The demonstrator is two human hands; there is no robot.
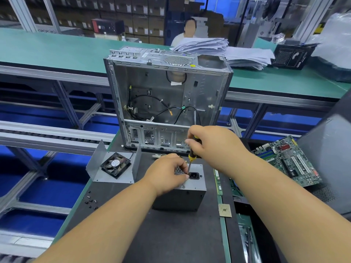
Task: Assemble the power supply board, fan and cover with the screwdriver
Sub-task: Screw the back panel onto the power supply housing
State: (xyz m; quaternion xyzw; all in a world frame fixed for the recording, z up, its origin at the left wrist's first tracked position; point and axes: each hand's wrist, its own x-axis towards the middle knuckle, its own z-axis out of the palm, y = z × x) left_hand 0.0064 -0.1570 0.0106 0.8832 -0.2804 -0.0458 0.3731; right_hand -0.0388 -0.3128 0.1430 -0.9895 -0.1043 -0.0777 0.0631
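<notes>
A grey power supply box (182, 196) stands on the dark mat, its top face showing a black power socket (194, 175). My right hand (210, 145) grips the yellow-and-black screwdriver (192, 154), held nearly upright with its tip down beside the socket. My left hand (167, 175) rests on the box top and pinches at the screwdriver's tip; whatever it holds there is hidden. A black fan (115, 165) lies inside the bent grey metal cover (98, 158) to the left of the box.
An open computer case (167, 95) stands behind the box. Several small black screws (91, 202) lie at the mat's left edge. A motherboard (290, 160), memory sticks (218, 182) and a CPU chip (225, 210) lie to the right. A person sits beyond the far bench.
</notes>
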